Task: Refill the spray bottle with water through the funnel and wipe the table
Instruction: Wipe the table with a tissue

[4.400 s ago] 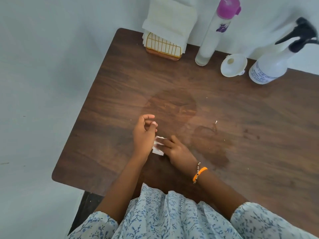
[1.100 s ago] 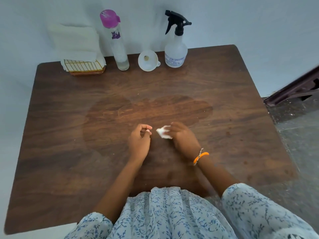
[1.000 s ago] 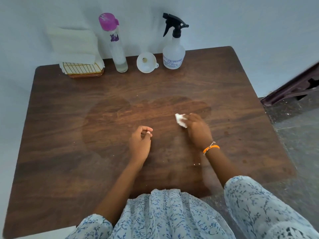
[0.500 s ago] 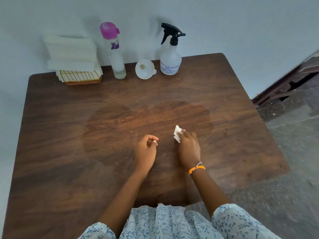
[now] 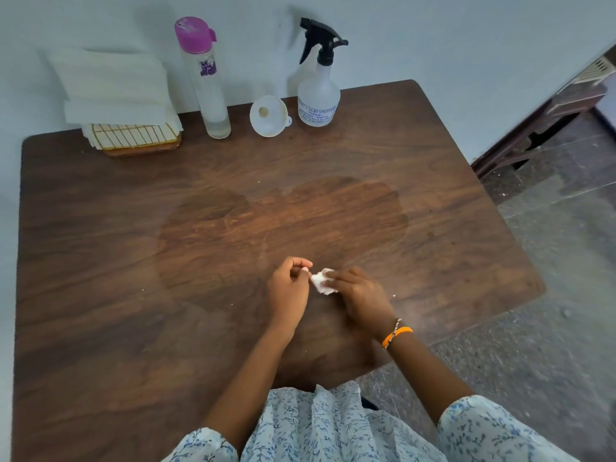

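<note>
A small crumpled white tissue (image 5: 322, 284) lies pressed on the brown wooden table (image 5: 100, 261) under the fingers of my right hand (image 5: 361, 298), near the front middle. My left hand (image 5: 289, 290) rests beside it with fingers curled, its fingertips touching the tissue's left edge. A dark damp patch (image 5: 283, 221) spreads over the table's middle. At the back edge stand the white spray bottle (image 5: 318, 95) with a black trigger head, the white funnel (image 5: 269, 116) lying on its side, and a tall clear water bottle (image 5: 208, 85) with a pink cap.
A stack of white tissues (image 5: 113, 91) sits in a wooden holder (image 5: 140, 145) at the back left, against the pale wall. Right of the table is grey stone floor with dark wooden furniture (image 5: 540, 125) by the wall.
My right hand slid the tissue out to the right across the damp patch, then back toward my left hand. The view shifted as my head moved.
</note>
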Motion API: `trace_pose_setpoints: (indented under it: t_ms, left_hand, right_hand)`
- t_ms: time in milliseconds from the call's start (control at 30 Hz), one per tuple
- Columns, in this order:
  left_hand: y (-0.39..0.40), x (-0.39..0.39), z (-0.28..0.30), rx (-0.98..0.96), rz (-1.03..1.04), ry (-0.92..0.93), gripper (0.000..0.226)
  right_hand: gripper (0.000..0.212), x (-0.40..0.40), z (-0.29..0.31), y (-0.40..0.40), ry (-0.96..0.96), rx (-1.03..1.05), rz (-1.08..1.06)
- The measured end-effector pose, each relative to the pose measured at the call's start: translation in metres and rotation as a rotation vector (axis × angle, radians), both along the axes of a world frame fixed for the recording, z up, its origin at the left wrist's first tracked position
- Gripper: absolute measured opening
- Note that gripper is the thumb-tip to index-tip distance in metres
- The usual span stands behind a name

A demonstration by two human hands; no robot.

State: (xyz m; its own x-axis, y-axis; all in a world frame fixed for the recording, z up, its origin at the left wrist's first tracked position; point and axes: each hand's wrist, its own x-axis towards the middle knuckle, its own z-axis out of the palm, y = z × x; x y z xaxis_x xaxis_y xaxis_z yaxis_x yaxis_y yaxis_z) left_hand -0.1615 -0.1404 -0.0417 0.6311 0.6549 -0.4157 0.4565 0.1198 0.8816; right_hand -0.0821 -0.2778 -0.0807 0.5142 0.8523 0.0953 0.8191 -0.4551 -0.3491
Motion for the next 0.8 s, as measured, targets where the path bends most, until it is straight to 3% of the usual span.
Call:
trace_pose_setpoints:
  t_ms: [100,167,233,300,367,433,800]
  left_hand:
    - [-0.005,0.001,0.003,-0.032,-0.041,0.011,0.026]
    - [-0.008,0.003,0.005,-0.061,-0.105,0.021,0.024]
    - [-0.011,0.008,0.008,-0.097,-0.183,0.027,0.023]
    - [-0.015,0.015,0.011,-0.117,-0.239,0.027,0.022]
    - [-0.019,0.025,0.014,-0.124,-0.262,0.010,0.021]
    - [-0.024,0.038,0.017,-0.125,-0.281,-0.012,0.018]
    - [-0.092,0.122,0.046,-0.147,-0.358,-0.106,0.015]
  right_hand:
    - [0.036,0.025,0.009,-0.010,-0.062,-0.068,-0.292]
    - [0.032,0.037,0.019,-0.011,-0.005,-0.082,-0.549]
    - [0.028,0.050,0.028,-0.009,0.260,-0.015,-0.852]
    - [0.028,0.063,0.038,-0.008,0.673,0.208,-1.005]
    - [0.031,0.068,0.052,-0.008,1.115,0.493,-1.034]
    - [0.029,0.070,0.065,-0.011,1.358,0.619,-1.018]
    - [0.023,0.121,0.088,-0.072,1.560,0.839,-0.805]
